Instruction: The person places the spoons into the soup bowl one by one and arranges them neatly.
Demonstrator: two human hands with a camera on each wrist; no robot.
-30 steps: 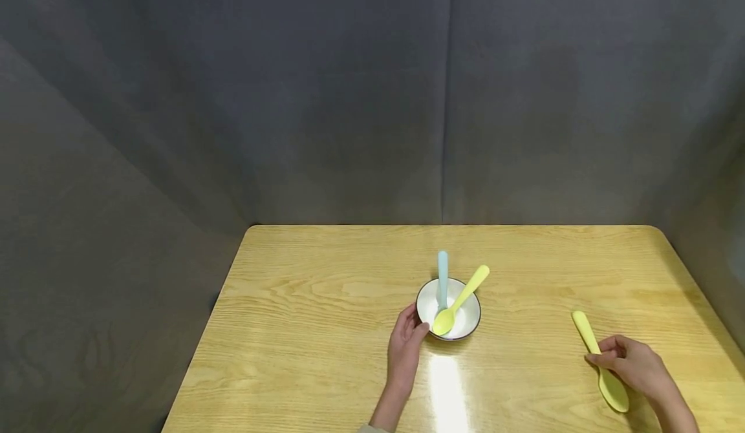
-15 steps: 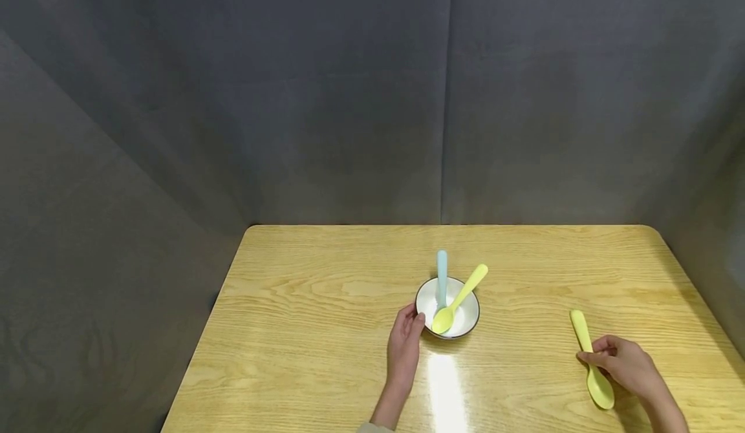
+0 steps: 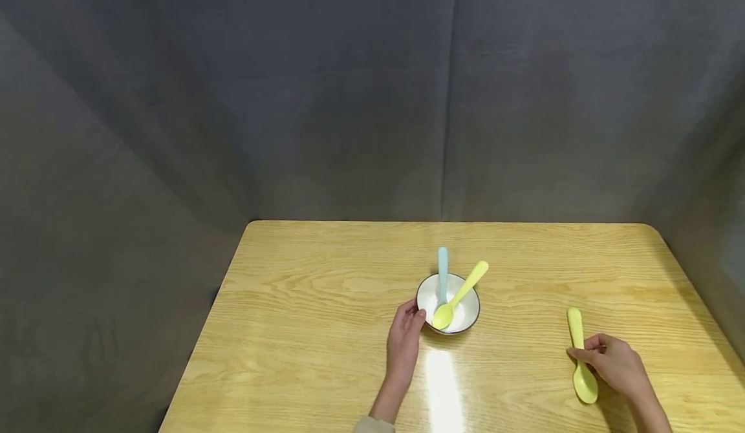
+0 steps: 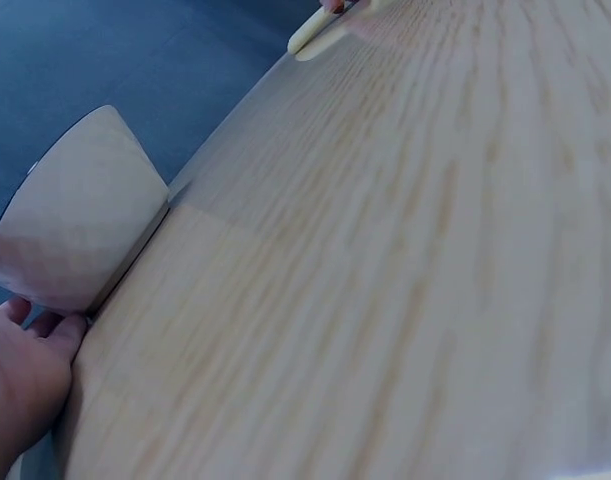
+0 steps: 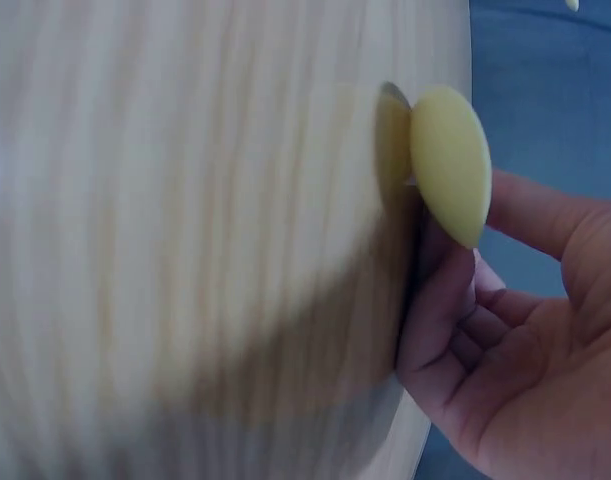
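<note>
A white bowl [image 3: 428, 294] with a dark rim stands on the table, a light-blue spoon [image 3: 443, 274] and a yellow spoon [image 3: 469, 283] leaning in it with handles past the far rim. My left hand [image 3: 403, 346] holds the bowl at its near left side, thumb at the rim; in the left wrist view, its fingers lie low against the outer wall [image 4: 85, 220]. Off to the right, my right hand [image 3: 618, 365] pinches a second yellow spoon [image 3: 584, 384] around mid-length. The right wrist view has this spoon's head [image 5: 450, 165] close over the tabletop.
The wooden table [image 3: 302, 329] has rounded far corners. Dark grey curtains [image 3: 349, 129] hang behind it and along both sides. A bright light reflection lies on the wood in front of the bowl.
My right hand has shifted left with the yellow spoon, whose head has swung left so the spoon lies straighter. My left thumb has edged back toward the rim; the bowl stays put.
</note>
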